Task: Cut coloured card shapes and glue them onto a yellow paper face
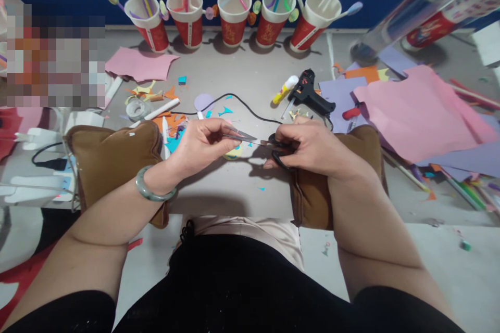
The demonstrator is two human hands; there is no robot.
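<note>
My right hand (308, 146) grips the black handles of a pair of scissors (282, 158), fingers through the loops. The scissor blades (250, 138) point left, toward my left hand (205, 143). My left hand is closed in a pinch right at the blades; what lies between its fingertips is too thin to make out. Under the hands, a small yellow paper cutout (233, 153) lies on the table, partly covered. A lilac paper oval (203, 102) and blue paper scraps (225, 111) are just beyond the left hand.
Several red-and-white paper cups (233, 23) with paper faces on stems line the back. A black glue gun (312, 93) lies beside a yellow glue stick (285, 89). Pink paper (422, 109) covers the right side. Brown cushions (117, 161) sit beneath both forearms. A black cord (250, 106) crosses the table.
</note>
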